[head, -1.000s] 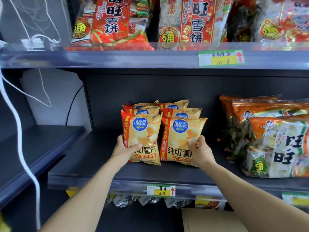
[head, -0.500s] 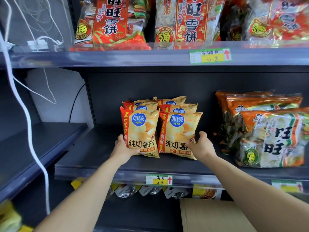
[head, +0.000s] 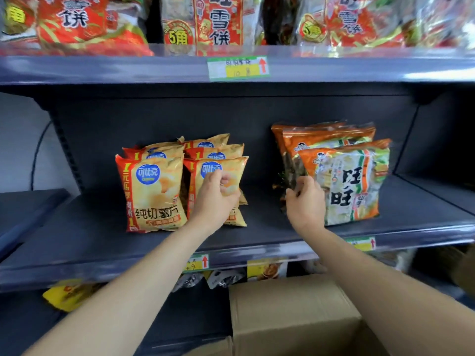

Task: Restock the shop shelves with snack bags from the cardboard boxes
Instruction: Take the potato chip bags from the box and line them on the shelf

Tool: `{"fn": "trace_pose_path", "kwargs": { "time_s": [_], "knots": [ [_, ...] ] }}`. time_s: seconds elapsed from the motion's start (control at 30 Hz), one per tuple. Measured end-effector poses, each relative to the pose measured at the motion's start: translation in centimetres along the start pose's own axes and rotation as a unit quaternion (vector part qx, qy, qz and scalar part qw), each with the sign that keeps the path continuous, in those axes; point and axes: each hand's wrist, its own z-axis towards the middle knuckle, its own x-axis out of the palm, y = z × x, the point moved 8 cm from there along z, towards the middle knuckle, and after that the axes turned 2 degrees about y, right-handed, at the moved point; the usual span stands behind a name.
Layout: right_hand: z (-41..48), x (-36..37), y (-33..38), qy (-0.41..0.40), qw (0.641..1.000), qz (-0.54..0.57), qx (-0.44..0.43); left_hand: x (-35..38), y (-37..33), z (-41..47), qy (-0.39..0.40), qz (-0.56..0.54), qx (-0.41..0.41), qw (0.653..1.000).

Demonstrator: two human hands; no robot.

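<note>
- The step in hand is judged to be the tidying of stock already set on the middle shelf (head: pixel 77 242); no bag is being carried.
- The left hand (head: pixel 214 199) is seen loosely curled in front of the right-hand front potato chip bag (head: pixel 218 176); whether the bag is pinched cannot be told.
- The right hand (head: pixel 305 201) is laid, fingers bent, against the left edge of the rice cracker bags (head: pixel 347 181); a firm grasp cannot be confirmed.
- The chip bags are stood upright in two rows, well apart from the cracker bags.
- The next move is judged to call for a reach down to the cardboard box (head: pixel 295 312), seen below the shelf edge, for more bags.
- The bare gap between the two groups is open for filling.
- Price tags (head: pixel 237 68) are fixed to the shelf edges, and the upper shelf (head: pixel 102 69) is packed with red snack bags; nothing is seen blocking the reach.
</note>
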Motion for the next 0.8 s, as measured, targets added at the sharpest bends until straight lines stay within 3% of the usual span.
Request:
{"fn": "trace_pose_path", "kwargs": {
  "time_s": [0.13, 0.3, 0.63, 0.8],
  "knots": [
    [2.3, -4.8, -5.9, -0.051, 0.995, -0.046, 0.074, 9.0, -3.6, 0.1, 0.140, 0.004, 0.025, 0.990],
    [4.5, -6.5, -12.6, 0.013, 0.983, -0.025, 0.183, 16.7, -4.2, 1.2, 0.237, -0.014, -0.050, 0.970],
    [8.2, -4.8, -16.2, 0.070, 0.978, 0.071, 0.181, 21.5, -4.3, 5.0, 0.162, -0.024, -0.082, 0.983],
    [8.9, -3.5, -15.7, 0.058, 0.980, 0.054, 0.183, 21.6, -4.1, 6.6, 0.130, 0.001, -0.086, 0.988]
  ]
}}
